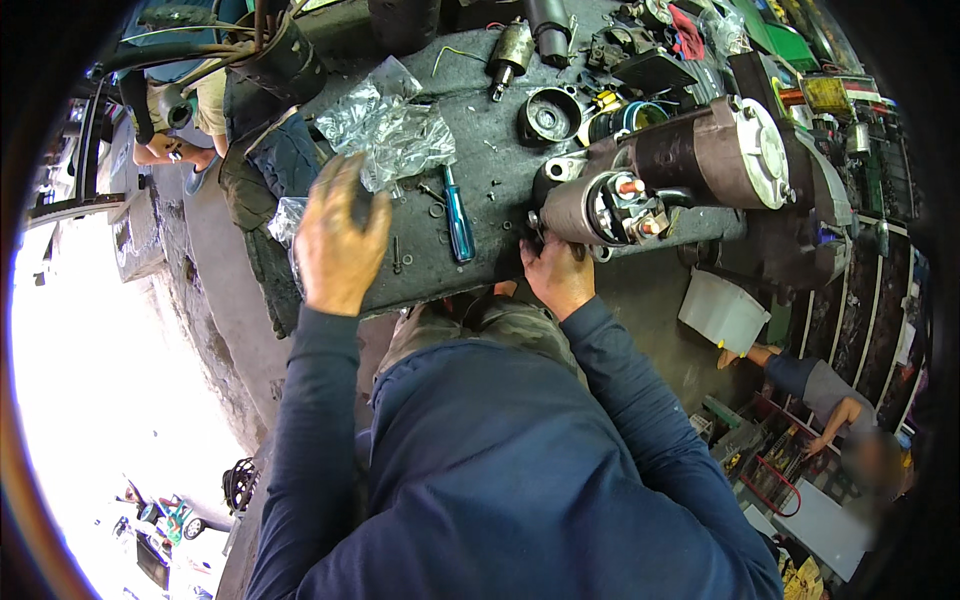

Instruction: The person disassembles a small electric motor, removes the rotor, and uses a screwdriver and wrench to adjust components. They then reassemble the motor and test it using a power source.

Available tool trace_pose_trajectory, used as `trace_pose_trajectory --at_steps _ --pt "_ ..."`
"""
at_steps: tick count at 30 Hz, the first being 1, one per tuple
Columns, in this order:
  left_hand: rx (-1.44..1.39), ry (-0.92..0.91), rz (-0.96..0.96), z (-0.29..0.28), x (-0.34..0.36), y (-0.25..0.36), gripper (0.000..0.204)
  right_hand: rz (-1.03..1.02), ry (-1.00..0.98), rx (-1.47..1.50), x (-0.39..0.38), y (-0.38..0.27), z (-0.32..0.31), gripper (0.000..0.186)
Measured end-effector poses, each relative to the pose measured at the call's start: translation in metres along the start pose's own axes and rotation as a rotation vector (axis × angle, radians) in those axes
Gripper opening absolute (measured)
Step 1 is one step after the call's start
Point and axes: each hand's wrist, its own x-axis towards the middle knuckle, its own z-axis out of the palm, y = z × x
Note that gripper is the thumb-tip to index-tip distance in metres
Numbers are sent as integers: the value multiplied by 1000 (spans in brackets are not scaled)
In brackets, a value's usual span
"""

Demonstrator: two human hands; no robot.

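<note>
My left hand (345,235) hovers over the bench's left part, fingers spread and nothing in them, beside crumpled clear plastic bags (400,135). My right hand (560,275) grips the near end of a starter motor (680,155), just below its cylindrical solenoid (585,212); some fingertips are hidden under it. The starter motor lies on its side, its pale end cap toward the right, copper terminals showing on the solenoid. Between my hands lies a screwdriver (458,220) with a blue translucent handle. A bolt (397,255) and several small washers and screws lie near it.
The dark workbench (480,110) carries a round metal housing (550,116), an armature-like cylinder (512,50) and a heap of parts at the far right. A bucket (280,65) stands far left. One person is at far left; another (835,400) crouches at right near a white bin (725,308).
</note>
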Motion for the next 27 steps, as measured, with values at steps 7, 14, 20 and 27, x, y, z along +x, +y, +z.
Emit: trace_pose_trajectory --at_steps 7,14,20,27 --pt "234 -14 -468 -38 -54 -32 37 -79 96 -76 12 -7 16 29" --pt "252 10 -476 -21 -70 -53 45 -25 -40 149 15 -17 -1 29" --pt "152 57 -574 -27 -71 -49 84 -170 -142 289 -26 -6 -35 24" --pt "234 36 -387 -35 -8 -64 104 -24 -158 365 -55 9 -34 21"
